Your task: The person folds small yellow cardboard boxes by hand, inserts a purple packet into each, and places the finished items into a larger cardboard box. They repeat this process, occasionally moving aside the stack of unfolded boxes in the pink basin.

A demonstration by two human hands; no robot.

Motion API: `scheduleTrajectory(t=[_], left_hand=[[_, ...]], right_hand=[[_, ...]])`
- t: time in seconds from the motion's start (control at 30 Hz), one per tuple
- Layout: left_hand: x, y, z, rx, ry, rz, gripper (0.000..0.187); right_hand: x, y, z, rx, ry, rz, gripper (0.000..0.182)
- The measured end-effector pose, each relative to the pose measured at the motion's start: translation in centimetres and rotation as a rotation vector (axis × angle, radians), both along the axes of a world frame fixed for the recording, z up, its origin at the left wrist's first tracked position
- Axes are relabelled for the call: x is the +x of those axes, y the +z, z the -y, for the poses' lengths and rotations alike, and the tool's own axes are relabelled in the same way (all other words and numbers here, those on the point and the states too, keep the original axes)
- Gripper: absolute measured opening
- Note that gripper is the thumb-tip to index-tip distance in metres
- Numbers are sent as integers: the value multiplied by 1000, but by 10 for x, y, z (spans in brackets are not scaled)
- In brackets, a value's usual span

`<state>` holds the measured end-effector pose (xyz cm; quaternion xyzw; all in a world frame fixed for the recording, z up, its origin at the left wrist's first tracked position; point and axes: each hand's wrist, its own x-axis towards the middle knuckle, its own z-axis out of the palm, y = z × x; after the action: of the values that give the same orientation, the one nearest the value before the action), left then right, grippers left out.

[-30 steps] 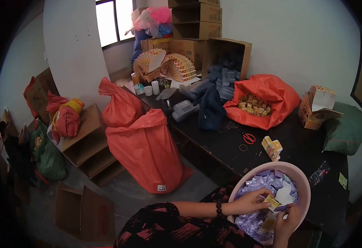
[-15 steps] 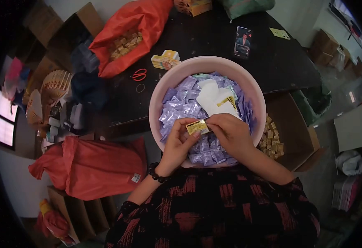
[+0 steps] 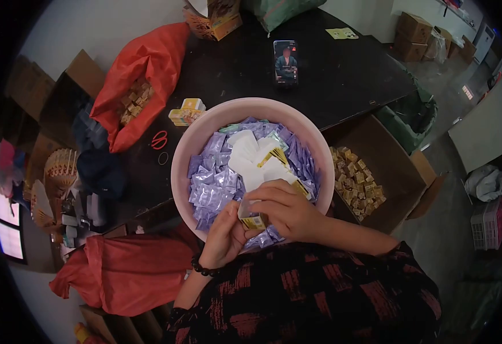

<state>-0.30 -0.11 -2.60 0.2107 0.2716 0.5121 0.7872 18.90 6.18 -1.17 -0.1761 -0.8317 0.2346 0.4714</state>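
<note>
My head camera looks steeply down, close over pink basin (image 3: 191,143) at desk's (image 3: 348,80) near edge.

Basin (image 3: 189,150) at the near edge of the surface (image 3: 343,80), filled with sachets (image 3: 211,183). Both hands over its near rim, left hand (image 3: 223,239) and right hand (image 3: 285,209) meeting on a small box (image 3: 253,221). Phone (image 3: 285,62) behind the basin. Scissors (image 3: 159,139) and a stack of small boxes (image 3: 187,112) to its left, an open sack (image 3: 142,86) further left. Carton (image 3: 377,172) of small boxes right of the basin, below the surface edge.
</note>
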Motion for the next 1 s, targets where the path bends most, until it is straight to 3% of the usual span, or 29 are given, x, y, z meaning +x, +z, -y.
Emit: scheduleTrajectory(t=[0.17, 0.3, 0.43, 0.53, 0.57, 0.6, 0.73, 0.8, 0.93, 1.0], left_hand=[[12, 23, 1, 16, -66, 7, 38], [2, 0, 4, -2, -127, 84, 41], [6, 6, 4, 19, -76, -41, 40], [8, 7, 5, -1, -65, -161, 39], [7, 5, 4, -14, -82, -186, 39], [5, 3, 3, -8, -84, -183, 39], [8, 12, 5, 19, -121, -51, 47], [12, 15, 5, 22, -86, 23, 52], [8, 6, 6, 134, -25, -181, 61], [8, 2, 5, 134, -15, -224, 62]], right_hand=[[6, 8, 10, 8, 11, 0, 25], [4, -5, 13, -14, 103, 2, 18], [4, -8, 16, -111, 152, -17, 20], [2, -9, 19, -222, -31, -48, 22], [-1, -14, 17, -264, 95, -56, 23], [-4, -17, 16, -304, 222, -63, 23], [-6, -23, 19, -336, 116, -82, 25], [-11, -27, 16, -502, 105, -275, 27], [-4, -15, 12, -392, 185, -215, 26], [-8, -24, 13, -730, 316, -379, 26]])
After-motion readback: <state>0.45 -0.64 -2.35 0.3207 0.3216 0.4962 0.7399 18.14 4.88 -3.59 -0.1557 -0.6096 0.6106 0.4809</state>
